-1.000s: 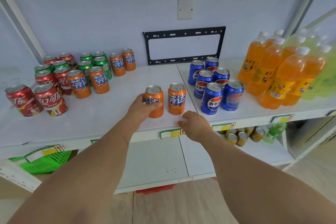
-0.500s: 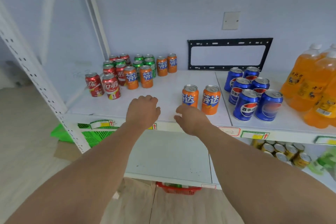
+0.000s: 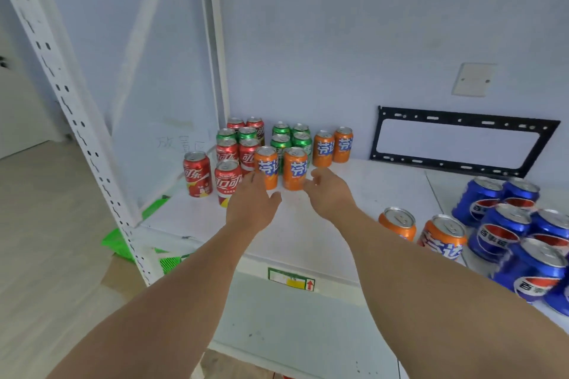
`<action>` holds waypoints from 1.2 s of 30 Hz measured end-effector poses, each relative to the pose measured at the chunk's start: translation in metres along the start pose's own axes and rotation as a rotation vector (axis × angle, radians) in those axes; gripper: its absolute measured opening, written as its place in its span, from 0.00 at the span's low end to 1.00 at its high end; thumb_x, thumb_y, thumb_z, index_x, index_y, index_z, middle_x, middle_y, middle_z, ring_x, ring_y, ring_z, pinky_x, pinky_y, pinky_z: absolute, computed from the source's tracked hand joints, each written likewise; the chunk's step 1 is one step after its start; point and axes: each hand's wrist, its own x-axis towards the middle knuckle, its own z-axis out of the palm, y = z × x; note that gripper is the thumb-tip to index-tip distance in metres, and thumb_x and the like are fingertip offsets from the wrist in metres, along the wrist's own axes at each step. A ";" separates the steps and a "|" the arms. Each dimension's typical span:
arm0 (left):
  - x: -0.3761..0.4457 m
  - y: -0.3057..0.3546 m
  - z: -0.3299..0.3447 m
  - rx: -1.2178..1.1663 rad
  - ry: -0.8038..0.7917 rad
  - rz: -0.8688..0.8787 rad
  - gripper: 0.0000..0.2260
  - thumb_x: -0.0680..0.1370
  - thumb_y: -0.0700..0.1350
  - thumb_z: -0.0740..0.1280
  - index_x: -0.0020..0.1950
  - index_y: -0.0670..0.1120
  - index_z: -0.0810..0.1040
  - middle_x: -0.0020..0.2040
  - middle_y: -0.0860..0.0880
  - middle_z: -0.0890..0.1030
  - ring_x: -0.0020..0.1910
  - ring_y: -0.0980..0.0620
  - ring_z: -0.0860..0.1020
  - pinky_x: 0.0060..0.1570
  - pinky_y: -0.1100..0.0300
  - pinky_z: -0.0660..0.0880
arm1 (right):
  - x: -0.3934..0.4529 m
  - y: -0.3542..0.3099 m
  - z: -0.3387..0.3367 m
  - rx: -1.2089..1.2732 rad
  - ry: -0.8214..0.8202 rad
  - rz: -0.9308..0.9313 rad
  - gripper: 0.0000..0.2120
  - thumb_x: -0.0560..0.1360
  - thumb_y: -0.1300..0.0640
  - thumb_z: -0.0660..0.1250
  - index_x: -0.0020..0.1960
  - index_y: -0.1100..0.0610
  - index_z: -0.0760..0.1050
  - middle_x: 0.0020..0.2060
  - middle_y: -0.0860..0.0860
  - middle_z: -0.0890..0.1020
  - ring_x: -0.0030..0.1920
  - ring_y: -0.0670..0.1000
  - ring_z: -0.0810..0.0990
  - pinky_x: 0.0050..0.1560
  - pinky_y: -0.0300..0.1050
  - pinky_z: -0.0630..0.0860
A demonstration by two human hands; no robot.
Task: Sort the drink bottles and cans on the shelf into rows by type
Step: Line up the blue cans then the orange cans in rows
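Head view: the white shelf (image 3: 354,194) carries all the drinks, and I place things relative to the black bracket (image 3: 462,141) on the back wall. Left of the bracket stands a mixed group: red cans (image 3: 228,181), green cans (image 3: 291,140) and orange cans (image 3: 332,146). The left hand (image 3: 251,204) reaches toward the front orange can (image 3: 267,167) of this group, its fingers loosely spread and holding nothing. The right hand (image 3: 328,194) is just beside the neighbouring orange can (image 3: 295,168), fingers slightly bent and apart, gripping nothing. Below the bracket, near the shelf front, stand two more orange cans (image 3: 443,235). Blue cans (image 3: 508,224) are grouped below the bracket's right end.
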 end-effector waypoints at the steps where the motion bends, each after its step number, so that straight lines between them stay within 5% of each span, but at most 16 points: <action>1: 0.011 -0.003 0.005 -0.082 -0.023 -0.040 0.26 0.78 0.53 0.67 0.74 0.45 0.66 0.71 0.45 0.71 0.69 0.45 0.70 0.64 0.49 0.72 | 0.012 -0.003 0.004 0.028 0.015 0.021 0.19 0.78 0.46 0.64 0.64 0.55 0.72 0.60 0.54 0.78 0.50 0.51 0.73 0.48 0.43 0.67; 6: 0.058 -0.013 0.035 -0.367 -0.044 -0.093 0.25 0.75 0.48 0.70 0.69 0.41 0.70 0.65 0.41 0.75 0.63 0.42 0.74 0.61 0.45 0.73 | 0.069 -0.003 0.025 0.128 0.065 0.114 0.28 0.76 0.42 0.66 0.70 0.54 0.67 0.65 0.54 0.76 0.62 0.55 0.75 0.52 0.45 0.70; 16: 0.108 -0.031 0.081 -0.782 0.041 -0.265 0.37 0.73 0.47 0.76 0.77 0.47 0.60 0.72 0.46 0.70 0.70 0.46 0.70 0.69 0.44 0.68 | 0.133 0.013 0.052 0.323 -0.012 0.118 0.43 0.70 0.46 0.75 0.78 0.50 0.56 0.72 0.50 0.68 0.70 0.54 0.69 0.67 0.52 0.70; 19: 0.116 -0.034 0.087 -0.841 0.071 -0.248 0.36 0.74 0.45 0.75 0.77 0.50 0.61 0.72 0.48 0.71 0.69 0.49 0.71 0.70 0.46 0.69 | 0.145 0.020 0.059 0.423 -0.039 0.093 0.35 0.69 0.53 0.78 0.71 0.48 0.64 0.63 0.48 0.76 0.65 0.53 0.74 0.61 0.47 0.72; 22: 0.120 -0.036 0.093 -0.843 0.089 -0.233 0.33 0.74 0.45 0.75 0.75 0.51 0.63 0.71 0.49 0.71 0.68 0.51 0.72 0.67 0.56 0.70 | 0.154 0.028 0.064 0.467 -0.073 0.094 0.29 0.69 0.57 0.78 0.65 0.50 0.68 0.60 0.50 0.78 0.62 0.53 0.76 0.64 0.53 0.72; 30: 0.131 -0.040 0.102 -0.695 0.031 -0.297 0.34 0.70 0.54 0.78 0.71 0.50 0.69 0.72 0.46 0.63 0.68 0.48 0.67 0.66 0.54 0.66 | 0.156 0.043 0.034 0.520 -0.073 0.221 0.30 0.71 0.48 0.75 0.69 0.52 0.68 0.63 0.51 0.78 0.62 0.54 0.77 0.63 0.57 0.74; 34: 0.125 -0.023 0.109 -0.858 -0.052 -0.345 0.21 0.69 0.55 0.77 0.56 0.57 0.72 0.54 0.56 0.76 0.53 0.53 0.78 0.46 0.60 0.73 | 0.146 0.049 -0.001 0.546 -0.097 0.256 0.26 0.72 0.47 0.74 0.67 0.51 0.68 0.60 0.51 0.79 0.58 0.53 0.79 0.56 0.54 0.77; 36: 0.121 -0.007 0.113 -0.980 -0.079 -0.390 0.21 0.71 0.53 0.77 0.58 0.55 0.71 0.52 0.56 0.79 0.52 0.52 0.80 0.46 0.58 0.75 | 0.140 0.051 -0.022 0.546 -0.075 0.279 0.26 0.73 0.47 0.73 0.66 0.53 0.69 0.60 0.52 0.80 0.56 0.53 0.80 0.53 0.52 0.79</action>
